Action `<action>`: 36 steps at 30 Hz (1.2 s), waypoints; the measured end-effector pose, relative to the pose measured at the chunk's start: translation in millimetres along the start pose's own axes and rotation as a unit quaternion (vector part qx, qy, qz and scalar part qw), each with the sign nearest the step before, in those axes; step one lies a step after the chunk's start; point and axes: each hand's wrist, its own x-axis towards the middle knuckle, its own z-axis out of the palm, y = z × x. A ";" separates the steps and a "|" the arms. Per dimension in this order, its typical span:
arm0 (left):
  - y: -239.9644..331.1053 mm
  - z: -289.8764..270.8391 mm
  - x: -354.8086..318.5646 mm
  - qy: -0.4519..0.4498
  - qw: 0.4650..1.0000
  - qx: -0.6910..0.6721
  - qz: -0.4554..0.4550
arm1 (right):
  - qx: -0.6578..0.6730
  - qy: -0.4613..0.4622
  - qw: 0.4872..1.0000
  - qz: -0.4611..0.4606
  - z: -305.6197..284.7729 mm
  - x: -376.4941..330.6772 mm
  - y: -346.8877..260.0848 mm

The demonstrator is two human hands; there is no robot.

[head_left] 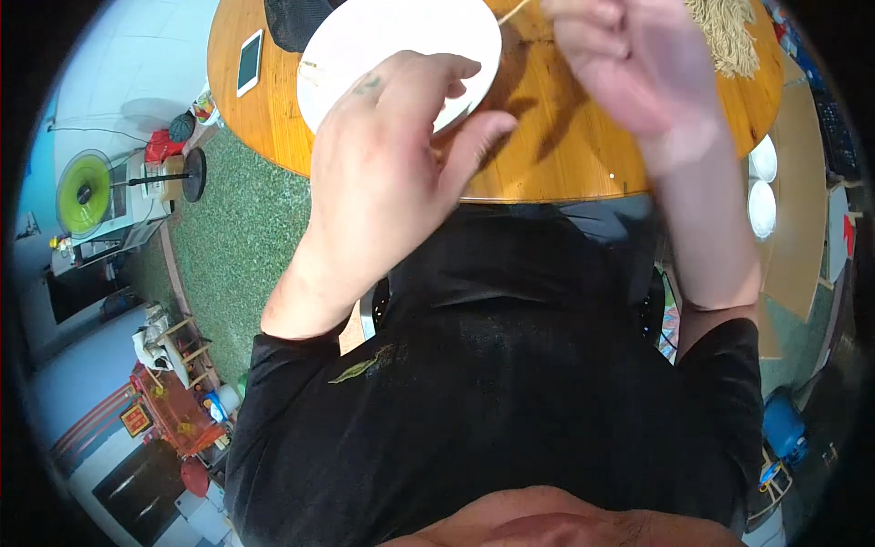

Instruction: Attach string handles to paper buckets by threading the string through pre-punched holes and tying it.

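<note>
A white round disc (401, 36) with a smooth, bare surface lies near the edge of the wooden table (583, 155). Over its near side is my left hand (392, 155), thumb and fingers apart and nothing visible between them. Further right, my right hand (629, 55) is raised above the table, slightly blurred, its fingers curled together. A thin beige strand (513, 12) runs from the disc's right rim up to those fingers, which seem to pinch it; its end is out of view. Another short bit of strand (310, 66) shows at the disc's left side.
A bundle of beige strands (726, 36) lies at the table's far right. A white phone (250, 63) and a black mesh-like item (296, 20) are at the left. On the floor side stand a green fan (85, 193) and, at right, white bowls (762, 208) on cardboard (791, 182).
</note>
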 end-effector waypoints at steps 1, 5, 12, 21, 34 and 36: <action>-0.4 -0.7 -4.1 -0.025 0.999 -0.010 -0.043 | -0.065 0.103 0.992 0.014 25.5 2.3 -15.7; 2.0 -5.0 1.8 -0.066 0.990 -0.081 -0.091 | -0.423 0.132 0.892 -0.089 40.7 -27.0 -32.5; -8.6 -23.8 5.9 -0.177 0.968 -0.118 -0.133 | -0.618 0.143 0.770 -0.063 32.3 -76.7 48.5; -15.4 -26.4 11.9 -0.282 0.942 -0.106 -0.147 | -0.632 0.163 0.752 -0.093 24.0 -80.0 64.5; -26.2 -21.8 16.3 -0.244 0.942 -0.166 -0.159 | -0.603 0.226 0.759 -0.093 46.6 -72.2 52.3; -19.4 -17.3 14.1 -0.217 0.928 -0.195 -0.230 | -0.615 0.220 0.753 -0.079 46.9 -72.7 51.3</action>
